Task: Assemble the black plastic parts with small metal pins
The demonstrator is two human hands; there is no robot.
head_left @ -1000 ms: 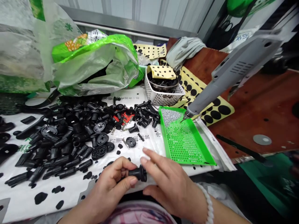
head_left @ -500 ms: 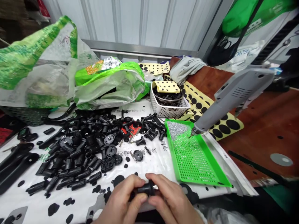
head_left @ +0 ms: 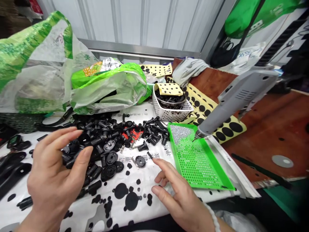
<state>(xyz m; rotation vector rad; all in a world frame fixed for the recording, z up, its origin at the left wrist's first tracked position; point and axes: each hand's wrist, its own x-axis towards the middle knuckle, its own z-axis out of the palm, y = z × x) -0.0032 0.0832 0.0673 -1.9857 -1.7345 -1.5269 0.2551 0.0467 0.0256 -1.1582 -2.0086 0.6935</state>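
My left hand (head_left: 53,180) hovers with fingers and thumb spread over the near left side of a pile of black plastic parts (head_left: 101,135); nothing shows in it. My right hand (head_left: 178,196) is low over the white spotted sheet (head_left: 135,183), index finger stretched toward a small black pin (head_left: 150,155) and a round black disc (head_left: 140,161), the other fingers loosely curled. I see nothing held in it.
A green perforated tray (head_left: 217,180) with a heap of small screws (head_left: 180,132) lies right of my right hand. A grey electric screwdriver (head_left: 236,100) hangs with its tip over the tray. Behind stand a white basket (head_left: 171,111), green plastic bags (head_left: 108,87) and yellow dotted sheets (head_left: 224,129).
Both hands were together gripping a small black part; they have come apart. My left hand has swung left over the pile, and the part is no longer seen in either hand.
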